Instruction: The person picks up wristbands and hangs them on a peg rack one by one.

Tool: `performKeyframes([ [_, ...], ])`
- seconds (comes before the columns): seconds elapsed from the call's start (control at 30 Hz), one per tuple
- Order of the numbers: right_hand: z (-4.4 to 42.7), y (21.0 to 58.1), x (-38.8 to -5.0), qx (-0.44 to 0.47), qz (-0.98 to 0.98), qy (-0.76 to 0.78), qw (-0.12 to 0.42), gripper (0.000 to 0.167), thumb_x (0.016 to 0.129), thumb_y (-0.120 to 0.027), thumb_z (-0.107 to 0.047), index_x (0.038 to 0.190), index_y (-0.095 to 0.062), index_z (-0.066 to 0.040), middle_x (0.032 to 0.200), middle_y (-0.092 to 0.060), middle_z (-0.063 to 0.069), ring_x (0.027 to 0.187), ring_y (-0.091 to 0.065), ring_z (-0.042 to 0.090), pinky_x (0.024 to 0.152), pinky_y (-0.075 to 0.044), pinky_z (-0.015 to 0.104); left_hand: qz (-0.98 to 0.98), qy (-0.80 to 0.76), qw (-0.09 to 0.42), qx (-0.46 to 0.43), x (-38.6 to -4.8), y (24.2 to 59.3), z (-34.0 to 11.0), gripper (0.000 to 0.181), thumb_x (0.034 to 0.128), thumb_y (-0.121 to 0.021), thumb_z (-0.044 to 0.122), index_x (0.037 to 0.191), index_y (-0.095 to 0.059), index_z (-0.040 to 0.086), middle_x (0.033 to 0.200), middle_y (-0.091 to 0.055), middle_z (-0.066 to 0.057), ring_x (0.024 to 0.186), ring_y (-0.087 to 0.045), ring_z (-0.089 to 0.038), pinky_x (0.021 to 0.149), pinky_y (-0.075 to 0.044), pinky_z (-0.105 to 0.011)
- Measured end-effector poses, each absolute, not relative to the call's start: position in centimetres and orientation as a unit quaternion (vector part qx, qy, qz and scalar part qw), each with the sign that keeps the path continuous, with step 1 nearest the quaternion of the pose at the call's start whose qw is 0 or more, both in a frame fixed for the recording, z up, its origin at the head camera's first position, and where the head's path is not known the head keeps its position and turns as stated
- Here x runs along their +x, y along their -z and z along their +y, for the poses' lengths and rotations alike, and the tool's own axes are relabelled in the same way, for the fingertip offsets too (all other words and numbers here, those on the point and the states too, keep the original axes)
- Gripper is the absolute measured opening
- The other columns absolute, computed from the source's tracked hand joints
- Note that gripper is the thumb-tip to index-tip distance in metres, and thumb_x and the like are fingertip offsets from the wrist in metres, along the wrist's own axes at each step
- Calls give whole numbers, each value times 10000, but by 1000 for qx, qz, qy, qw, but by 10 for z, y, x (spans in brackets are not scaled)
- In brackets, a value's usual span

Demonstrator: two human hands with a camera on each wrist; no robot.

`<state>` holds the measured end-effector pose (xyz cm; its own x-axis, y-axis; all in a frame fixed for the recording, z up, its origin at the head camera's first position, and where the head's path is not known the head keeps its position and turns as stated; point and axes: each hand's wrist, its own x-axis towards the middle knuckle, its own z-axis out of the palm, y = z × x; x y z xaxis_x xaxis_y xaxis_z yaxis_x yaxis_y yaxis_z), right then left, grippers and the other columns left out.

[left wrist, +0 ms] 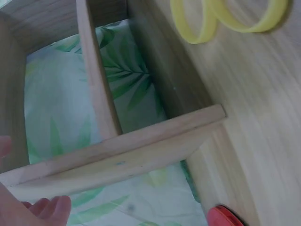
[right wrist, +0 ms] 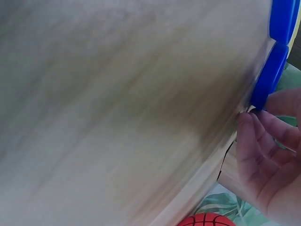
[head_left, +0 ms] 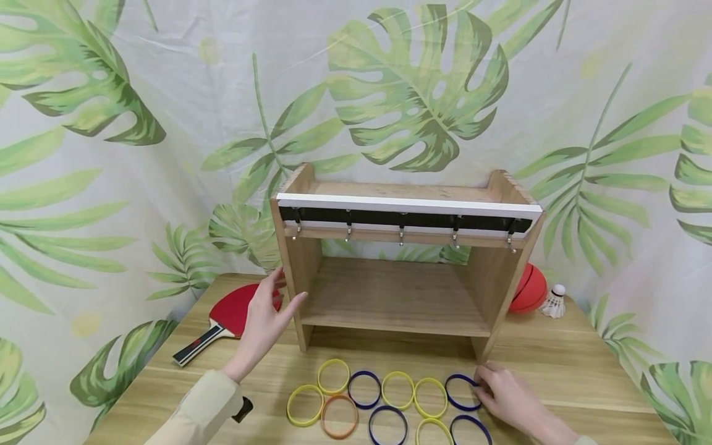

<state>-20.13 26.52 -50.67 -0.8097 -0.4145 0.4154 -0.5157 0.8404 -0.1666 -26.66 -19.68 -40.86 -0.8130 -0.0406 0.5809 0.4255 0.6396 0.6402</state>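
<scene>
Wooden shelf [head_left: 395, 293] runs left to right, hooks [head_left: 402, 235] frontward

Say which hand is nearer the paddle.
Left. The left hand is at the shelf's left side, overlapping the paddle in the head view; the right hand is farther away, by a blue ring at the shelf's front right.

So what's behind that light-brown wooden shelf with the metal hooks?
Behind the shelf hangs a white cloth printed with green leaves, seen above and through it. A round red ball with black lines peeks past the right side, partly covered. The shelf hides anything else there.
</scene>
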Motion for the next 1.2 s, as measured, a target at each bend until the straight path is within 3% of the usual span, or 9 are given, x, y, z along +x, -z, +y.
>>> performKeyframes([
  [0.27, 263, 504, -204, 272, -916, -187, 229, 262, 728, -756, 50, 775, -614, -166, 719, -641, -90, 624, -578, -32, 503, -448, 143, -853, 440, 253, -122, -273, 404, -194, 676, 883, -752, 239, 1457, -440, 64, 1368, -571, -182, 1219, -606, -354, 947, -556, -493],
  [0.6, 253, 472, -204, 319, -864, -241, 306, 329, 656, -770, 141, 821, -620, -102, 715, -651, -53, 614, -537, -82, 506, -428, 55, -840, 495, 196, -105, -281, 404, -195, 587, 905, -717, 150, 1429, -474, 48, 1409, -560, -216, 1250, -590, -405, 994, -512, -539],
  [0.83, 237, 437, -198, 329, -861, -239, 306, 323, 695, -781, 123, 907, -644, -79, 783, -658, -40, 660, -566, -56, 546, -447, 42, -846, 485, 204, -88, -281, 407, -194, 470, 923, -675, 111, 1364, -544, 12, 1318, -626, -247, 1140, -665, -396, 921, -556, -502],
  [1.03, 212, 403, -194, 364, -851, -236, 297, 196, 812, -765, 4, 924, -671, -126, 850, -650, -87, 729, -565, -36, 623, -457, 48, -844, 493, 199, -77, -280, 409, -195, 405, 947, -641, 112, 1333, -584, 3, 1291, -646, -243, 1138, -672, -369, 916, -559, -465],
  [1.2, 186, 368, -194, 413, -826, -239, 299, 254, 793, -773, 18, 968, -681, -141, 890, -658, -81, 752, -585, -2, 668, -476, 62, -838, 499, 204, -90, -282, 410, -194, 384, 948, -634, 93, 1315, -605, -20, 1262, -661, -252, 1130, -674, -369, 907, -564, -449],
])
